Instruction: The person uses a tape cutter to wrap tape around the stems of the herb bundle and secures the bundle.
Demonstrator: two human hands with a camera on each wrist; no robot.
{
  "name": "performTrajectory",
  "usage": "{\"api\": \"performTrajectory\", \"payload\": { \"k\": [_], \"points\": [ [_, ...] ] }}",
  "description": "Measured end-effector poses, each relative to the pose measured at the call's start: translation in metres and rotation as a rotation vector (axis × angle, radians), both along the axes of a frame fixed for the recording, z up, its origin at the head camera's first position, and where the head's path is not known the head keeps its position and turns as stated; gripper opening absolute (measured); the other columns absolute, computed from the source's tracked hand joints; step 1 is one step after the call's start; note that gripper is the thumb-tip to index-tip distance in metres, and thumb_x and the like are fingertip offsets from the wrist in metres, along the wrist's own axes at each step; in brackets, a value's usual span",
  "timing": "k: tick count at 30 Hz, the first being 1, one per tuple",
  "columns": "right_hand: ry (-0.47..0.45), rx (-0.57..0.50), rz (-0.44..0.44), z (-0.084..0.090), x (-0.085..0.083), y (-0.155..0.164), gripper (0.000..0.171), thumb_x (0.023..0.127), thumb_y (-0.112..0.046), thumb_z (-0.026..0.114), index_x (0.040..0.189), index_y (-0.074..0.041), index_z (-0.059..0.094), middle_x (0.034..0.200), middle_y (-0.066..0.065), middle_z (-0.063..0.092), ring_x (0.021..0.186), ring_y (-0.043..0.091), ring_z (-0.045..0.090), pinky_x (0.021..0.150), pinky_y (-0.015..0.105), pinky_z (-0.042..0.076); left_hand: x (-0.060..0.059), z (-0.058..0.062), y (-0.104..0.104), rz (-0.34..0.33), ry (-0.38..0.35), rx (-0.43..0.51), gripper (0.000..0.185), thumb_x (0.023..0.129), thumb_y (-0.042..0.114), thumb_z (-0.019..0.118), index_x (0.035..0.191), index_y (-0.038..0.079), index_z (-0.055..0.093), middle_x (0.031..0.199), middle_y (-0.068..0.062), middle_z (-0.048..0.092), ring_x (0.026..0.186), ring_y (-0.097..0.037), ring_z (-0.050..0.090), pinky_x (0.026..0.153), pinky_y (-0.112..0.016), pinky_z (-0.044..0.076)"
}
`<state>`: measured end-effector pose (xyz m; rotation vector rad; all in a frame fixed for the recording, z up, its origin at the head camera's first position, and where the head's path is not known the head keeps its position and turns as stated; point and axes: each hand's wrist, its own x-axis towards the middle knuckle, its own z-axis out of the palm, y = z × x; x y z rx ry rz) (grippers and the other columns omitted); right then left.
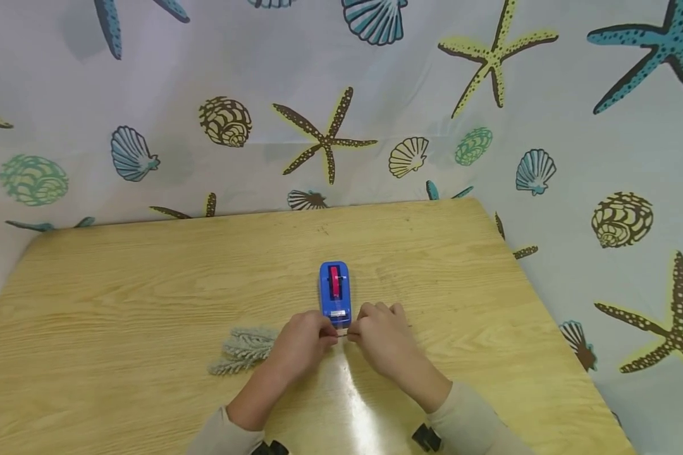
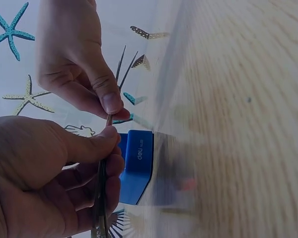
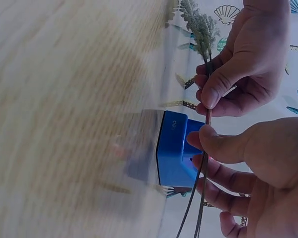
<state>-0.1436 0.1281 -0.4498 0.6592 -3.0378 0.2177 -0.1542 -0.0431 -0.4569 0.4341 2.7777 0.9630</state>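
A light wooden table [image 1: 148,284] with visible grain fills the lower part of the head view. Glare [image 1: 353,404] lies on its near edge. Behind and to the right of it hangs a pale curtain [image 1: 603,158] printed with starfish [image 1: 324,136] and shells [image 1: 132,153] in teal, yellow and brown. The curtain reaches down past the table's right edge.

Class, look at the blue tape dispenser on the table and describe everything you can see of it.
The tape dispenser is a small blue block, plastic by its look, with a red roll hub in its top slot and a pale cutter end facing the person. It stands upright on the wooden table, just beyond both hands; whether they touch it cannot be told.
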Motion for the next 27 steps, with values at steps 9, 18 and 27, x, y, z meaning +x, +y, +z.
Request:
{"api": "performTrajectory", "payload": {
  "k": [9, 18, 27],
  "points": [
    [0.075, -0.062, -0.028, -0.0036, -0.0021, -0.0017, 0.007, 0.086, -0.032, 0.077, 0.087, -0.027, 0.082, 0.087, -0.008, 0.071, 0.077, 0.016, 0.063, 0.07, 0.031, 0.038, 0.0003, 0.0032, -0.0002, -0.031, -0.024, -0.002, 0.01, 0.093, 0.007, 0.068, 0.091, 0.002, 0.077, 0.086, -0.006, 0.073, 0.074, -0.014, 0.062, 0.067, -0.03, 0.053],
    [0.057, -0.109, -0.08, -0.0059, -0.005, -0.0045, 0.006, 0.082, -0.03, 0.081, 0.081, -0.024, 0.081, 0.078, -0.009, 0.068, 0.072, 0.014, 0.06, 0.067, 0.029, 0.033, 0.0009, -0.0017, -0.0002, -0.009, 0.001, -0.036, 0.009, 0.092, 0.008, 0.069, 0.089, 0.003, 0.077, 0.085, -0.006, 0.073, 0.076, -0.017, 0.065, 0.07, -0.033, 0.055],
    [0.02, -0.165, -0.129, -0.0101, -0.0088, -0.0053, 0.009, 0.078, -0.029, 0.084, 0.076, -0.022, 0.079, 0.075, -0.008, 0.073, 0.069, 0.011, 0.063, 0.064, 0.027, 0.032, -0.0036, -0.0022, -0.0004, 0.029, -0.004, -0.056, 0.006, 0.09, 0.011, 0.074, 0.087, 0.008, 0.078, 0.083, -0.002, 0.073, 0.071, -0.013, 0.062, 0.066, -0.031, 0.053]
  ]
}}
